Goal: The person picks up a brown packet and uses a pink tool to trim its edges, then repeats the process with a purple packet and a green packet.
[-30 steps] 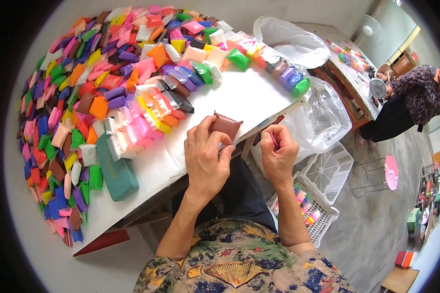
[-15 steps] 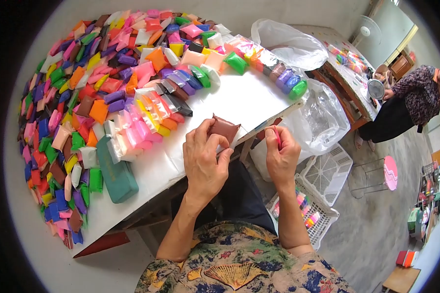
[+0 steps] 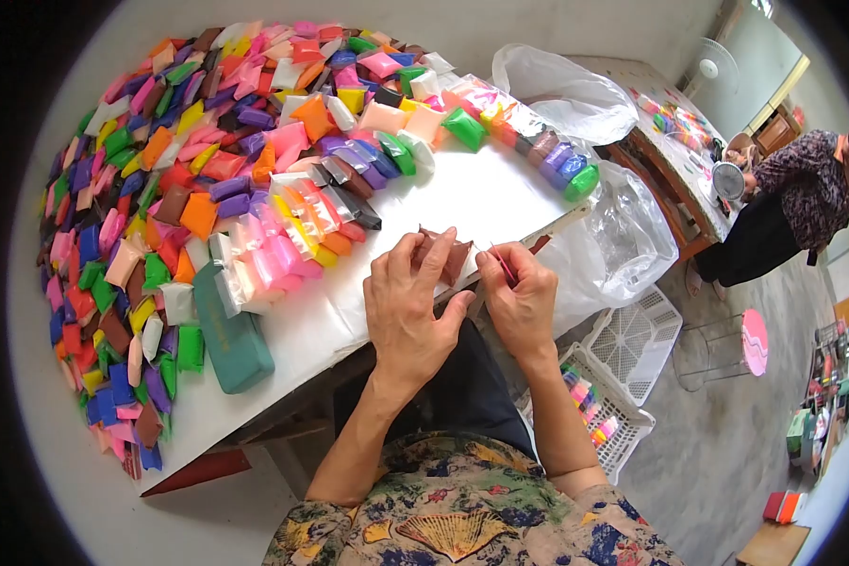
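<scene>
A brown packet [image 3: 455, 261] lies at the table's front edge, with the fingers of my left hand [image 3: 410, 307] on it and wrapped round its left side. My right hand [image 3: 519, 292] is just right of the packet, fingers pinched on a small thin pink-red item [image 3: 508, 272], which is mostly hidden. Left of my hands a green case [image 3: 236, 349] rests on the white table [image 3: 335, 307]. Beyond it are rows of clear-wrapped coloured packets [image 3: 278, 255] and a large heap of loose coloured packets [image 3: 174, 203].
Clear plastic bags [image 3: 623, 231] hang at the table's right side, above white crates [image 3: 637, 344] holding coloured packets. A pink-topped stool [image 3: 754, 341] stands on the floor. Another person [image 3: 783, 208] is at a second table, near a small fan [image 3: 727, 179].
My right hand has moved left, close to the brown packet. My left hand has shifted slightly right, and its fingers now reach over the packet, covering more of it.
</scene>
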